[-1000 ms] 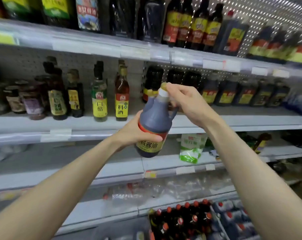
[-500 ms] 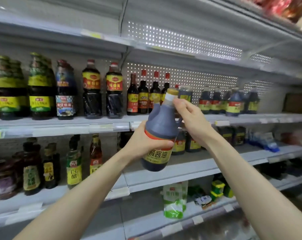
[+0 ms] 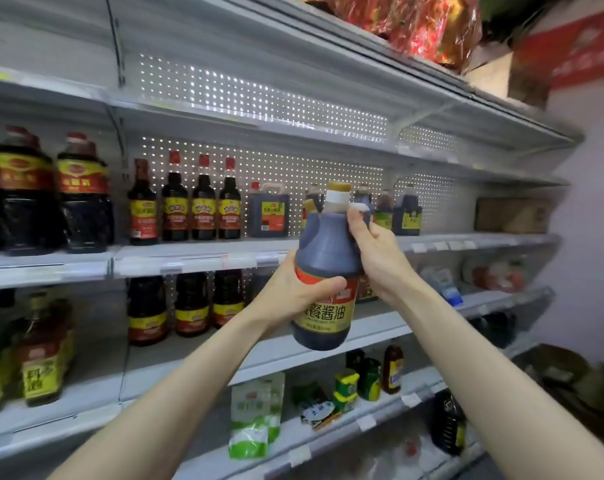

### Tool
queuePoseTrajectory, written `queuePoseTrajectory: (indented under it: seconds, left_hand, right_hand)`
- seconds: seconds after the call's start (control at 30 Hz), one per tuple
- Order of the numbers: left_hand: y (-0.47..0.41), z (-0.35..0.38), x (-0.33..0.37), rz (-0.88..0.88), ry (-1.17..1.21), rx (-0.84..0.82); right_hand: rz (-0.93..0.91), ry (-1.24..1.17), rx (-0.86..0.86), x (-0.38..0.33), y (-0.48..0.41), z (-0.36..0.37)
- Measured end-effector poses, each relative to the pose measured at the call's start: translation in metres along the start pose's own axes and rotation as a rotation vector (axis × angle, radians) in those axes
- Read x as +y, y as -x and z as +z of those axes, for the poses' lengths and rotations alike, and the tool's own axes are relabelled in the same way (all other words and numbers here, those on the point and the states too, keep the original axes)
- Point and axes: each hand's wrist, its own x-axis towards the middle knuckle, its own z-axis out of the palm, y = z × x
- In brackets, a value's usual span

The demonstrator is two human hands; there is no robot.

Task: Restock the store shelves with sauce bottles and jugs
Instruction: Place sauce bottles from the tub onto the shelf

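Head view, the only one. Holding a big sauce jug (image 3: 326,265) up in the air with both hands, out in front of the front edge of the shelf (image 3: 196,262). Not yet resting on it. Standing almost straight, leaning just a little, yellow cap (image 3: 338,191) on top.

Full of dark sauce nearly up to the neck, so most likely heavy. Looks like stiff plastic with a smooth skin. Could slip out of a loose grip, and could squash a bit if squeezed hard. Probably would not smash like glass, but might split or leak after a fall. Best to carry low down and steady up high: one hand round the fat part, one by the neck.

Left hand (image 3: 290,292) wrapped round the lower left side, thumb lying across the red and yellow label. Right hand (image 3: 376,251) curled round the upper right side, just under the neck, perhaps on a handle. Hard to tell, hidden by the fingers. Jug right between the two hands, touching both.

Behind, on the same shelf, more jugs (image 3: 406,214) just to the right and tall bottles (image 3: 203,202) to the left. Bare shelf further toward the right end, before a brown box (image 3: 511,214). Seems a fair spot for setting down, base first and slowly.
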Motion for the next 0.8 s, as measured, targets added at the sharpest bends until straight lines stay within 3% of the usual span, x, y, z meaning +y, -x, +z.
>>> queuePoseTrajectory:
  seconds: [0.37, 0.8]
  left_hand:
    - [-0.110, 0.070, -0.046, -0.035, -0.006, -0.115]
    - [-0.290, 0.090, -0.131, -0.001, -0.009, 0.151]
  right_hand:
    - [0.000, -0.053, 0.018, 0.039, -0.069, -0.109]
    - [0.042, 0.121, -0.095, 0.111, -0.244, -0.192]
